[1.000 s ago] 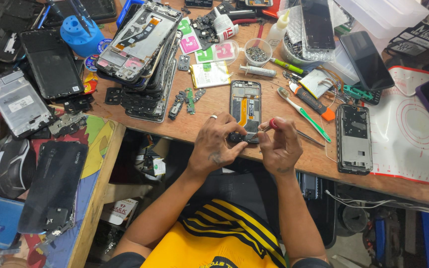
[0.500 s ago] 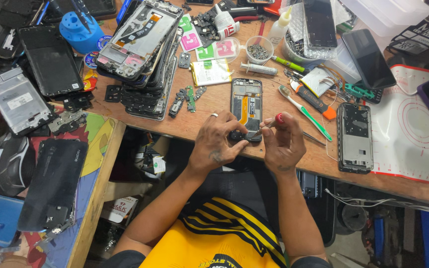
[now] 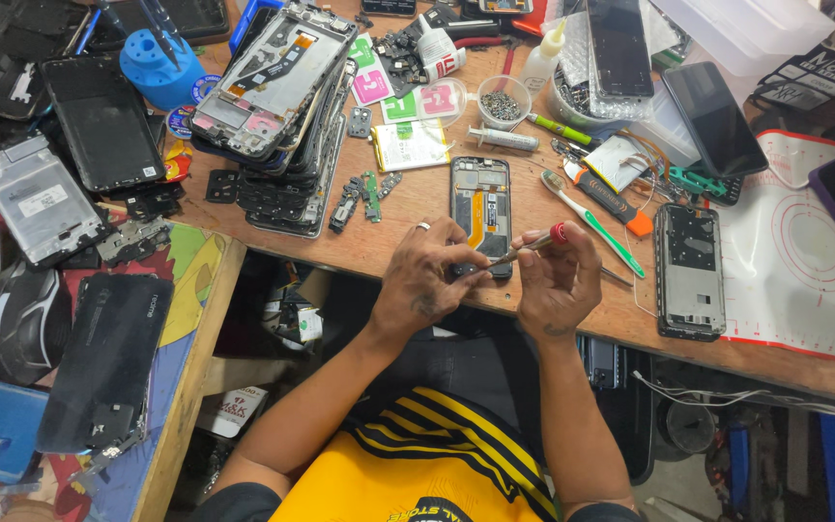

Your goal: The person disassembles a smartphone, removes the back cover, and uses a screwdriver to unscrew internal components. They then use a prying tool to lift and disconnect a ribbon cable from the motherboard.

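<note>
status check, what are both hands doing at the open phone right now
Left hand pinning the open phone at its near end. Right hand gripping a red-capped screwdriver, tip at the phone's bottom edge. Toothbrush lying close by, not blocking.

A single head-worn camera looks steeply down from above the person's chest, at close range, onto a cluttered wooden workbench (image 3: 388,232) edge and lap below.

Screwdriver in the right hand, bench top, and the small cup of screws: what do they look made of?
Screwdriver: thin shiny shaft, likely steel; glossy red cap, probably plastic.
Bench top: matte brown with scuffs and a pale raw edge, looks like wood or plywood.
Cup: clear, see-through wall, probably plastic, though glass cannot be excluded; the screws inside glint like metal.
</note>
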